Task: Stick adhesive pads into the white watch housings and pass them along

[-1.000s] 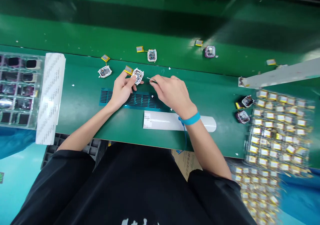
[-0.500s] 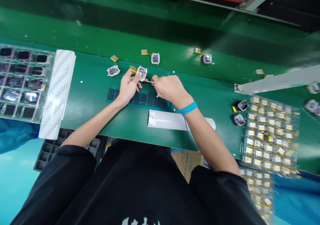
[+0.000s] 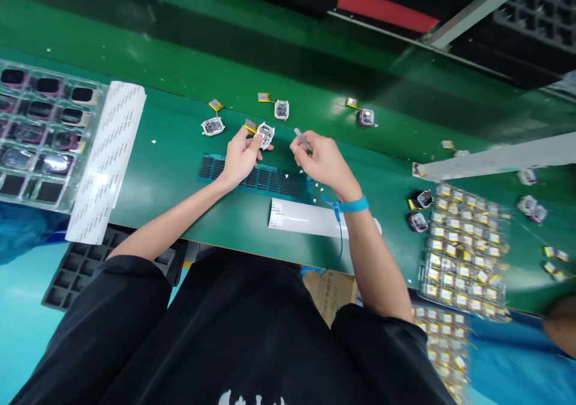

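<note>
My left hand (image 3: 243, 154) is closed on a white watch case (image 3: 265, 135) with its circuit board exposed. A small yellow-edged battery (image 3: 251, 126) sits beside the case, by my left fingertips. To the right, apart from the case, my right hand (image 3: 323, 158) pinches a slim grey tool (image 3: 300, 134) whose flat end points up and left; its exact kind is unclear. Under my hands lies a dark teal sheet of small black strips (image 3: 256, 177). Another open white case (image 3: 213, 126) with a battery (image 3: 216, 104) rests left of my left hand.
Farther back lie a white case (image 3: 281, 110) and a purple one (image 3: 366, 117), both with batteries. A white-backed sheet (image 3: 301, 218) lies near the table edge. Clear trays hold watches (image 3: 49, 86) at left and batteries (image 3: 463, 249) at right. A blue wrist strap (image 3: 355, 204) trails a cord.
My right hand has drawn back from the watch case, and its tool has turned from pointing at the case to pointing up. The left hand still holds the case. The camera view has shifted.
</note>
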Action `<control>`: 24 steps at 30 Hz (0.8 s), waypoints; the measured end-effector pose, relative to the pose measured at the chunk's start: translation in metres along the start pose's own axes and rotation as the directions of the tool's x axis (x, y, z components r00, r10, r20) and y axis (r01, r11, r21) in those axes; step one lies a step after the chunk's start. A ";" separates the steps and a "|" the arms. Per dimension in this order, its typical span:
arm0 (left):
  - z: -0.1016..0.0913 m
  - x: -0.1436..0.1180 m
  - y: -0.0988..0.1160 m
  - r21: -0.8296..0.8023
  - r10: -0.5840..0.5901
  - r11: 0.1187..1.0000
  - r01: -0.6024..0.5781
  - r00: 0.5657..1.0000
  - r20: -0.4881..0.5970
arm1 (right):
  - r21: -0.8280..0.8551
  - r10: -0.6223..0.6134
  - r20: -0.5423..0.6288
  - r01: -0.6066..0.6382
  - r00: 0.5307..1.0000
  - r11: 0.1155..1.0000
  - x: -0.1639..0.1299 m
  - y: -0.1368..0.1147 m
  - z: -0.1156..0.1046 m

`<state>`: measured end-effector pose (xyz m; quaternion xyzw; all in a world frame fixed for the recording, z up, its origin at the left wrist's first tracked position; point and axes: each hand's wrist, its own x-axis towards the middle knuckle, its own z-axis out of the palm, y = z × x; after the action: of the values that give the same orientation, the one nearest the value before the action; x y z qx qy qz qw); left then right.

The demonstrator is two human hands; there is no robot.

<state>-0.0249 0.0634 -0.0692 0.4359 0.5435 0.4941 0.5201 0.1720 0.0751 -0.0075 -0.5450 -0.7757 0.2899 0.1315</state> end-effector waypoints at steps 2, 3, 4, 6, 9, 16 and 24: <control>0.000 -0.001 -0.001 0.024 0.049 0.998 -0.050 0.998 0.028 | 0.168 0.109 0.054 -0.117 0.993 0.979 0.004 0.001 0.010; -0.001 -0.001 -0.001 0.043 0.077 0.996 -0.079 0.996 0.041 | 0.214 0.165 0.075 -0.178 0.983 0.961 0.006 0.001 0.016; -0.001 -0.002 -0.002 0.068 0.108 0.991 -0.112 0.993 0.057 | 0.238 0.215 0.082 -0.229 0.973 0.944 0.007 0.001 0.021; -0.002 -0.003 -0.003 0.132 0.175 0.973 -0.187 0.980 0.097 | 0.232 0.281 0.049 -0.284 0.959 0.930 0.010 0.001 0.028; -0.003 -0.004 -0.005 0.230 0.247 0.930 -0.286 0.951 0.184 | 0.132 0.307 -0.049 -0.299 0.950 0.945 0.009 0.001 0.031; -0.004 -0.003 -0.006 0.261 0.224 0.927 -0.269 0.956 0.189 | -0.139 0.293 -0.196 -0.322 0.936 0.936 -0.001 0.000 0.034; -0.003 0.000 -0.004 0.192 0.168 0.962 -0.192 0.976 0.137 | -0.229 0.087 -0.073 -0.102 0.993 0.968 -0.012 -0.001 0.013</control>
<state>-0.0275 0.0622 -0.0732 0.5633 0.5173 0.4541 0.4570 0.1687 0.0594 -0.0160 -0.6018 -0.7728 0.1861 0.0770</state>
